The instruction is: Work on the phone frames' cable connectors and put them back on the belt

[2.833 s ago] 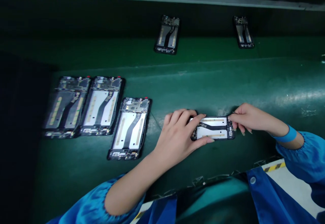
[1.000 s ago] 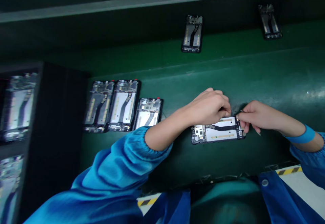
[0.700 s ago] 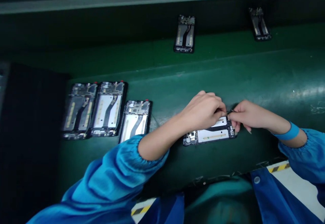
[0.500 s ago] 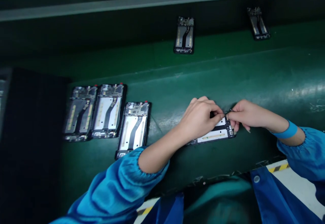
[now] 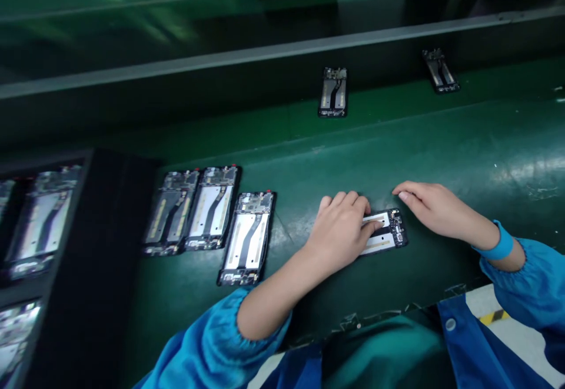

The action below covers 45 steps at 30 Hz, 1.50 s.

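Note:
An opened smartphone (image 5: 380,243) lies sideways on the green bench, its bare inside facing up. Over its left part rests my left hand (image 5: 339,230), thumb on the white inner plate and fingers curled across the far edge, gripping it. The hand hides that end of the phone. My right hand (image 5: 430,206) hovers just past the phone's right end, apart from it. Its index finger and thumb stretch leftward with a small gap between them, and nothing shows there. The other fingers of this hand are hidden beneath it.
Left of my hands lie three more opened phones, the nearest a white-plated phone (image 5: 243,239). Two others, a middle phone (image 5: 333,92) and a right phone (image 5: 441,71), lie by the back ledge (image 5: 265,50). A dark rack (image 5: 92,248) with phones stands left.
My right hand has come away from the phone's right end, where its fingers were working close to my left fingertips. My left hand has shifted back along the phone. The view has tilted up.

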Available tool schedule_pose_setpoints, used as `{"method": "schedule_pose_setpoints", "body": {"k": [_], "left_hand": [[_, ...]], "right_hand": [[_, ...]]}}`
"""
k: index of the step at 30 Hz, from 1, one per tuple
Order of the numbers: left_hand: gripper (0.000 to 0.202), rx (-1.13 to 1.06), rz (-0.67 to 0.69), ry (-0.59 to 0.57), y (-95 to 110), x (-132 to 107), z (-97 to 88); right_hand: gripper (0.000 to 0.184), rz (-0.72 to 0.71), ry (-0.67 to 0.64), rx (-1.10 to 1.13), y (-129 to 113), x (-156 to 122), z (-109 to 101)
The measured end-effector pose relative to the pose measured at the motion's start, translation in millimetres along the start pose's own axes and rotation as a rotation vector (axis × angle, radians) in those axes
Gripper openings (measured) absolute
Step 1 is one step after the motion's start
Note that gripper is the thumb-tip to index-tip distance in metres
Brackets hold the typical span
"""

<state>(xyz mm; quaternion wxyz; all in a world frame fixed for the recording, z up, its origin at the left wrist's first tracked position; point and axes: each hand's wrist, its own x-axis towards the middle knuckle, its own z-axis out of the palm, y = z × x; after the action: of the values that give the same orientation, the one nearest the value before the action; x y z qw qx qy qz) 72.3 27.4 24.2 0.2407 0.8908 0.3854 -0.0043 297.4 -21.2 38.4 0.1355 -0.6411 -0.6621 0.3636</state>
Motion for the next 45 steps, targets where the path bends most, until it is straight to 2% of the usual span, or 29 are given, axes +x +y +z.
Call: {"method": "schedule_pose_setpoints", "body": {"k": [3,5,7,8,9,10,11,13,16,18,20,22,24,27,29,30,32,33,35,36,38,41,43,45], "left_hand": [[0.029,-0.006,0.100,-0.071,-7.7,4.3,-15.8],[0.029,-0.006,0.144,-0.008,-18.8,23.7,-35.1],[0.026,0.017,0.070,0.168,-37.3,55.6,-57.4],[0.030,0.017,-0.057,0.285,-48.8,74.7,-67.7],[0.032,-0.012,-0.262,0.386,-61.1,94.8,-76.6],[0.036,-0.051,-0.470,0.423,-73.3,114.8,-83.6],[0.040,-0.067,-0.565,0.405,-84.5,134.0,-88.4],[0.046,-0.111,-0.657,0.331,-101.7,167.6,-92.7],[0.045,-0.171,-0.675,0.255,-112.2,201.2,-92.8],[0.040,-0.216,-0.651,0.234,-111.3,209.8,-93.5],[0.035,-0.263,-0.612,0.215,-106.5,204.5,-93.5],[0.037,-0.296,-0.566,0.186,-99.5,182.9,-89.0],[0.046,-0.304,-0.517,0.128,-92.0,145.8,-78.4],[0.060,-0.279,-0.445,-0.060,-81.6,78.8,-60.1],[0.060,-0.237,-0.382,-0.172,-74.8,45.0,-54.0],[0.054,-0.177,-0.304,-0.171,-71.3,35.2,-53.4],[0.033,-0.042,-0.063,-0.079,-64.8,30.1,-55.5],[0.033,0.012,0.076,-0.030,-62.0,33.2,-56.8],[0.054,0.049,0.293,-0.017,-57.1,43.7,-57.2],[0.058,0.053,0.350,-0.044,-54.6,48.1,-55.4],[0.052,0.083,0.358,-0.068,-48.5,49.7,-46.7],[0.046,0.144,0.205,0.043,-38.7,29.9,-23.6],[0.043,0.128,0.094,0.139,-33.5,8.1,-6.5],[0.038,0.079,0.039,0.209,-29.7,-11.3,7.3]], "right_hand": [[0.026,-0.129,-0.163,-0.041,-2.8,10.1,-2.8],[0.032,-0.179,-0.167,0.066,1.9,29.2,-10.3],[0.033,-0.126,0.013,0.240,12.9,56.6,-22.3],[0.033,-0.037,0.151,0.316,19.8,72.3,-29.0],[0.031,0.089,0.302,0.371,26.9,88.3,-35.4],[0.031,0.220,0.442,0.388,33.5,104.1,-40.9],[0.031,0.263,0.524,0.378,39.3,119.1,-45.3],[0.031,0.295,0.620,0.357,48.1,144.7,-50.0],[0.023,0.296,0.713,0.295,56.4,167.3,-49.2],[0.021,0.302,0.785,0.237,60.4,170.4,-46.8],[0.028,0.298,0.819,0.186,63.3,165.6,-44.4],[0.032,0.266,0.790,0.148,64.3,156.4,-41.4],[0.034,0.219,0.739,0.125,63.0,146.8,-37.0],[0.032,0.156,0.680,0.052,58.6,137.2,-29.1],[0.033,0.128,0.649,-0.027,55.7,134.0,-24.9],[0.034,0.117,0.639,-0.059,54.5,132.8,-23.3],[0.034,0.096,0.628,-0.072,52.3,129.5,-21.1],[0.034,0.082,0.625,-0.063,51.4,126.9,-20.2],[0.033,0.052,0.616,-0.053,50.0,118.9,-18.4],[0.033,0.041,0.609,-0.055,49.3,113.3,-17.5],[0.032,0.039,0.590,-0.070,47.9,99.0,-15.5],[0.033,0.073,0.511,-0.101,42.0,72.0,-13.0],[0.037,0.083,0.393,-0.116,33.6,52.8,-11.3],[0.041,0.068,0.217,-0.122,21.6,35.1,-8.5]]}}
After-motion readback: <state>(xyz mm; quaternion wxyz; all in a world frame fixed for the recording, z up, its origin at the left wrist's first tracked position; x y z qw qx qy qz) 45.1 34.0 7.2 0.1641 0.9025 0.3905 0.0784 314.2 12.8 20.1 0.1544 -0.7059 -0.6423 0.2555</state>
